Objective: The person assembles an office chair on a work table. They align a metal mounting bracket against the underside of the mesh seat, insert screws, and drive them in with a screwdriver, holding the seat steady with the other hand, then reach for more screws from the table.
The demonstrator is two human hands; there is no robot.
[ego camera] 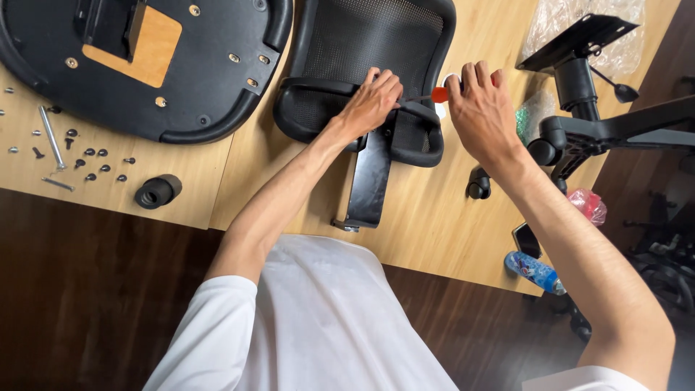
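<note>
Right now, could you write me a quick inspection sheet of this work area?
Surface: light wooden table over dark wood floor.
Job's things: black mesh chair back lying flat with its black bracket toward the person; red-handled screwdriver.
Clutter: upturned seat pan, loose screws and bolts, black cylinder, chair base with casters, plastic wrap, bottle.
Grippers: left hand presses on the chair back; right hand grips the screwdriver.
Cables: nothing seen.
Surroundings: more chair parts at right, indistinct.
</note>
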